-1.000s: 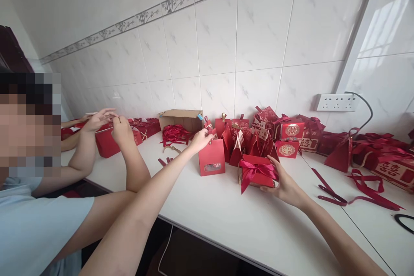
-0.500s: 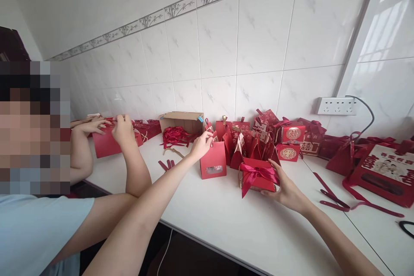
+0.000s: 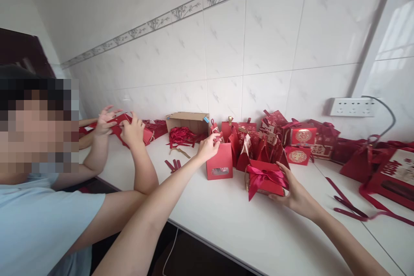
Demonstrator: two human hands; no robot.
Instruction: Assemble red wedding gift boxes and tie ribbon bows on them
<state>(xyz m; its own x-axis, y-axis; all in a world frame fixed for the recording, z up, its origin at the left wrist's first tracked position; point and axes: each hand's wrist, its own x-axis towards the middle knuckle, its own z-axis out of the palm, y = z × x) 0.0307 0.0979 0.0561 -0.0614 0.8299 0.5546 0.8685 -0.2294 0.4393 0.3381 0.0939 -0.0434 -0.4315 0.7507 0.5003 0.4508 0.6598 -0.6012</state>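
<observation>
My left hand (image 3: 208, 147) is closed at the top of a plain red gift box (image 3: 220, 160) with a small oval window, which stands upright on the table. Its fingertips pinch the box's top edge. To the right, my right hand (image 3: 293, 189) grips the side of another red gift box (image 3: 268, 186), thumb below and fingers above. A shiny dark-pink ribbon bow (image 3: 260, 174) is tied across that box's front. Several finished red boxes (image 3: 247, 155) with pointed tops stand close behind both hands.
A cardboard box (image 3: 187, 116) holds a heap of red ribbons (image 3: 181, 136). Loose red straps (image 3: 346, 202) lie at the right, near a large red box (image 3: 393, 181). A power strip (image 3: 352, 107) is on the wall. On the left, a co-worker's hands (image 3: 131, 131) hold a red box.
The view has turned slightly left. The co-worker's red box has been lifted and tilted, and one of their hands is raised beside it. My hands keep their places on the two boxes.
</observation>
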